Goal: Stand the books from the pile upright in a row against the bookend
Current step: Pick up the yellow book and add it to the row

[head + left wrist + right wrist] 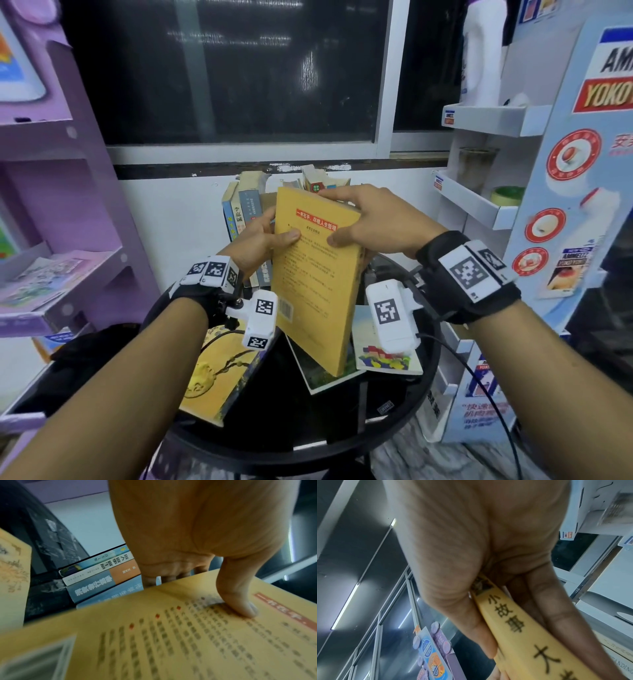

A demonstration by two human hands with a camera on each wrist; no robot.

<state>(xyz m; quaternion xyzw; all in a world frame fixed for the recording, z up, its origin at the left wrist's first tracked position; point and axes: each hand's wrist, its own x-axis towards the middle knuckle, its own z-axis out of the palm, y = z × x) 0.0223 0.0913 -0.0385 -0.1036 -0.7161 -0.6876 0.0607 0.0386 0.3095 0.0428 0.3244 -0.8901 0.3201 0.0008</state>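
Fingers (337, 195) of both hands gripped the yellow paperback book (317, 274), its long axis near upright, above the round black bench (424, 377), just before the standing row of books (245, 209) at the far edge.

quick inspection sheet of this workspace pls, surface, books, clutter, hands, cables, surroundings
Surface: round black table, crowded with books.
Job's things: yellow book held above the table, tilted, back cover towards the camera; row of standing books behind it near the wall; three books still flat: gold-patterned book, green-edged book, block-picture book. Bookend: not made out.
Clutter: nothing seen beyond the books.
Grippers: left hand grips the yellow book's left edge, thumb on the cover; right hand grips its top right, by the spine.
Cables: black cable runs from the right wrist camera down past the table edge.
Surroundings: dark window, purple shelf left, white display rack right.
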